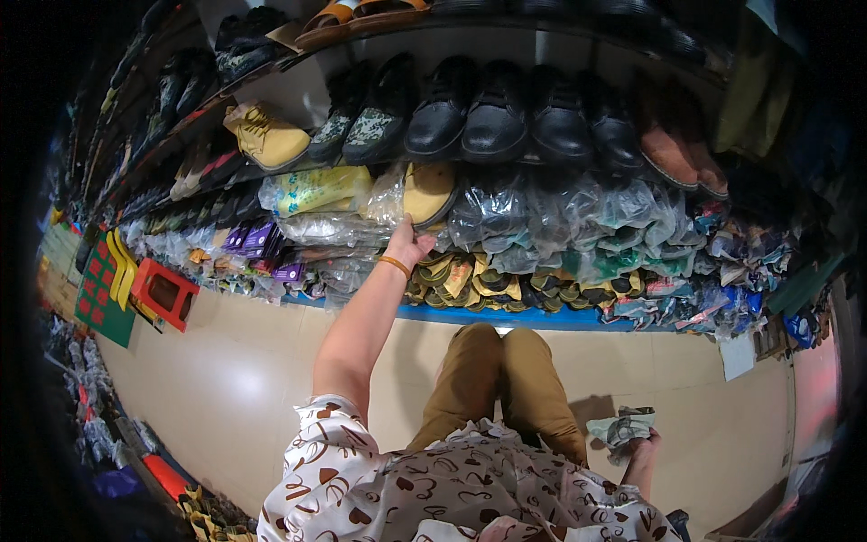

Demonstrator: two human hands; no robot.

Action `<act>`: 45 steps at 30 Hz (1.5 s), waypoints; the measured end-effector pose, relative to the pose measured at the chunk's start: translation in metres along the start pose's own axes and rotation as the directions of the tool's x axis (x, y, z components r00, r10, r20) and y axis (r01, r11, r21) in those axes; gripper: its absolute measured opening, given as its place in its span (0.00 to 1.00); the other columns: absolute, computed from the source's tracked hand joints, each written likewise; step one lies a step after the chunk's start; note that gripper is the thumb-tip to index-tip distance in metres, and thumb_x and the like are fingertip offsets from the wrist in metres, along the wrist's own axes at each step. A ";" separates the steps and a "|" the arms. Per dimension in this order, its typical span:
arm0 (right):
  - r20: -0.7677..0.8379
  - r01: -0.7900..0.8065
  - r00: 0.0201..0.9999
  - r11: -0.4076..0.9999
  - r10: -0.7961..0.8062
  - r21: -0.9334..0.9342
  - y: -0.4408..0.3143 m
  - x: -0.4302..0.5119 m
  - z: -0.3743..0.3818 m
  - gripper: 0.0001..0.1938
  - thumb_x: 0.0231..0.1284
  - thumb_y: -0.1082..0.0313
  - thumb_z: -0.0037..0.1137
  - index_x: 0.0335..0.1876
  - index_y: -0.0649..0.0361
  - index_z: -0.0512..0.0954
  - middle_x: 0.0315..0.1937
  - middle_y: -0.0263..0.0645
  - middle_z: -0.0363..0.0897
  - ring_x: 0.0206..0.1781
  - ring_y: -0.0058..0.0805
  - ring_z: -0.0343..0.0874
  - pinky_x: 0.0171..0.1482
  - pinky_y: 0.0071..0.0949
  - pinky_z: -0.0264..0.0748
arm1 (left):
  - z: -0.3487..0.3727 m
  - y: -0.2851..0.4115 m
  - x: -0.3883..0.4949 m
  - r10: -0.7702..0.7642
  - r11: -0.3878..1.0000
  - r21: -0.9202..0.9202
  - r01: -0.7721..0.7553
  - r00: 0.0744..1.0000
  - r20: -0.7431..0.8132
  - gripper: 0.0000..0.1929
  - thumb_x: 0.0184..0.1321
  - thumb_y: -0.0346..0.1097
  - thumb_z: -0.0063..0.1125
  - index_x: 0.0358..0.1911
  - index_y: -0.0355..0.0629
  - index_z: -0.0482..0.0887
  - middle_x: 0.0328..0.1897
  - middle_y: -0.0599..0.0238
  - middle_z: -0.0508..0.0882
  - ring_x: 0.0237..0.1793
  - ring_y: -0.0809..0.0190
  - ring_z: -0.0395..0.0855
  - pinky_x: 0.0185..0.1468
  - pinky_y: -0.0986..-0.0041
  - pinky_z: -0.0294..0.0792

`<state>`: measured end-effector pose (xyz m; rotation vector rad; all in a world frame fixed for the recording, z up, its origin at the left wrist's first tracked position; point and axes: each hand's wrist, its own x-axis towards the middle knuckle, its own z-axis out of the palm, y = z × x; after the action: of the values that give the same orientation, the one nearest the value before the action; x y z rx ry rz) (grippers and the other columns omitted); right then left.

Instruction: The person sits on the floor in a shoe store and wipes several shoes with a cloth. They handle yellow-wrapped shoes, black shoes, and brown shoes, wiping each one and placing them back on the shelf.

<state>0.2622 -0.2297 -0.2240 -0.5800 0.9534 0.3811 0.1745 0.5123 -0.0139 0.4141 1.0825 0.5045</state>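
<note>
My left hand (410, 245) reaches forward to the lower shelf and touches the near edge of a tan shoe (429, 191). Whether the fingers close around the shoe is not clear. Clear plastic wrapping (385, 196) lies against the shoe's left side. Low at the right, my right hand (642, 445) holds a crumpled pale grey-green cloth (620, 428) away from the shelves. Above the tan shoe stands a row of black leather shoes (494, 125), beside a pair of camouflage-pattern shoes (369, 139).
A yellow lace-up shoe (267, 139) and brown suede shoes (681, 152) flank the upper row. Plastic-wrapped shoes (576, 210) are stacked below, above a blue base edge (515, 317). A red plastic stool (164, 293) and a green sign (105, 298) stand left on the tiled floor (250, 379).
</note>
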 end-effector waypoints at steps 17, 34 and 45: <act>0.063 -0.001 0.998 0.989 -0.008 0.146 -0.016 0.016 -0.051 0.22 0.52 0.67 0.39 0.53 0.63 0.73 0.51 0.48 0.77 0.54 0.47 0.76 0.57 0.47 0.72 | 0.014 0.016 0.000 0.175 0.903 -0.430 -0.013 0.924 0.341 0.18 0.58 0.39 0.61 0.51 0.43 0.76 0.52 0.57 0.80 0.52 0.48 0.79 0.55 0.51 0.73; 0.490 0.581 0.800 0.656 -0.347 -0.482 0.059 -0.067 0.145 0.23 0.61 0.76 0.45 0.63 0.64 0.65 0.59 0.43 0.71 0.58 0.39 0.72 0.60 0.39 0.68 | -0.134 -0.136 -0.170 0.183 0.969 -0.238 -0.066 0.839 0.513 0.25 0.59 0.25 0.52 0.61 0.43 0.65 0.62 0.54 0.72 0.60 0.48 0.72 0.60 0.52 0.69; -0.558 0.803 -0.196 -0.458 -0.806 0.380 -0.132 -0.382 0.227 0.17 0.63 0.60 0.50 0.38 0.71 0.77 0.34 0.47 0.79 0.39 0.36 0.78 0.45 0.30 0.79 | -0.099 -0.172 -0.208 0.125 0.986 -0.166 -0.033 0.800 0.586 0.26 0.58 0.28 0.52 0.62 0.41 0.64 0.63 0.54 0.72 0.62 0.50 0.71 0.62 0.55 0.68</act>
<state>0.2787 -0.2139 0.2396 -0.4243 0.1933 -1.6027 0.0374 0.2598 0.0016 0.4480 0.4112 0.4789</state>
